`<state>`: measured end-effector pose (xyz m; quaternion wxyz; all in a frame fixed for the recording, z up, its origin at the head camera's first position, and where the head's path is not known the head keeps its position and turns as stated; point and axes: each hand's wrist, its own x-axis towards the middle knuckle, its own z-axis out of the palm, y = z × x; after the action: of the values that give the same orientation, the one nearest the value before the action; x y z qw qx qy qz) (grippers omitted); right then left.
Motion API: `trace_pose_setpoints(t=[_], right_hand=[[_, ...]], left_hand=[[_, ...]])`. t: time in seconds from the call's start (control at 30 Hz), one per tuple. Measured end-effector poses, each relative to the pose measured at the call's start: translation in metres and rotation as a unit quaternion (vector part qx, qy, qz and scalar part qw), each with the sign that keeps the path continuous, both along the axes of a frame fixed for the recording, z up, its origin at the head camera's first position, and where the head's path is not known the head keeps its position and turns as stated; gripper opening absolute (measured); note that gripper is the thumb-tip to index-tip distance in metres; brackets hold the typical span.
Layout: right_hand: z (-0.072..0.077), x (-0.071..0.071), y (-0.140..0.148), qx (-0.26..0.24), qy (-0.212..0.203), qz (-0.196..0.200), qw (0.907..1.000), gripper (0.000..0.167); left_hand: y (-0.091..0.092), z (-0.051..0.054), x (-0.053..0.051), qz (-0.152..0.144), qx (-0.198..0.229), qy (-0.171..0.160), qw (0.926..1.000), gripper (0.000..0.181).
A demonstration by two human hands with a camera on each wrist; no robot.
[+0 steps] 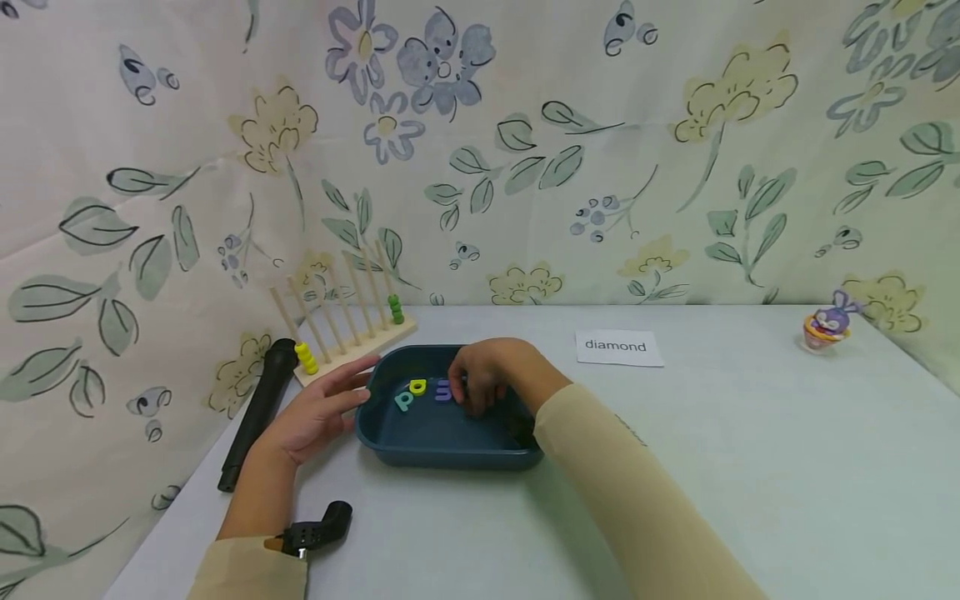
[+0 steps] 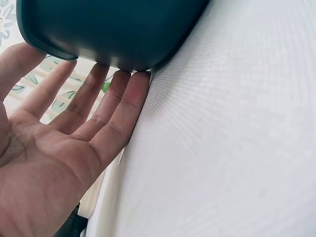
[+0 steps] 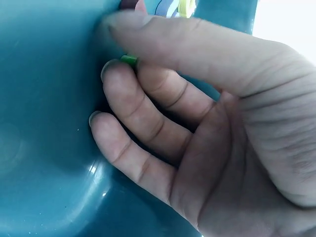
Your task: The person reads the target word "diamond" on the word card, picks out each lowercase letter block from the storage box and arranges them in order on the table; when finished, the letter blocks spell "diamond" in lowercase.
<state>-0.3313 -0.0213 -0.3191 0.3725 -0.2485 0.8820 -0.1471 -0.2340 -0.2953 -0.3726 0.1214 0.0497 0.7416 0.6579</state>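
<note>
A dark teal tray stands on the table, holding a teal letter P, a yellow letter and a purple letter. My left hand touches the tray's left side with extended fingertips; its palm shows in the left wrist view. Inside the tray, my right hand reaches down with bent fingers beside the purple letter. In the right wrist view a small green piece peeks out between thumb and fingers. Whether they pinch it is hidden.
Behind the left hand stands a wooden peg rack with yellow and green beads. A black cylindrical object lies left of it. Beyond the tray is a card reading "diamond". At far right sits a purple-eared toy.
</note>
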Motion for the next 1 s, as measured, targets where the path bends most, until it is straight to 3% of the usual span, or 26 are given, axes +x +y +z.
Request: trace_pose_setpoints(t=[0.37,0.7,1.0], right_hand=[[-0.003,0.001,-0.002,0.001,0.010,0.013,0.9999,0.015],[0.001,-0.003,0.003,-0.036,-0.039,0.020,0.9984,0.011],[0.004,-0.011,0.008,-0.074,-0.046,0.046,0.9951,0.008]], left_hand=[[-0.001,-0.001,-0.001,0.002,0.004,-0.003,1.0000,0.064],[0.003,0.000,0.000,0.006,0.005,-0.007,0.9999,0.062],[0.001,0.000,0.000,0.011,-0.003,-0.006,0.9999,0.062]])
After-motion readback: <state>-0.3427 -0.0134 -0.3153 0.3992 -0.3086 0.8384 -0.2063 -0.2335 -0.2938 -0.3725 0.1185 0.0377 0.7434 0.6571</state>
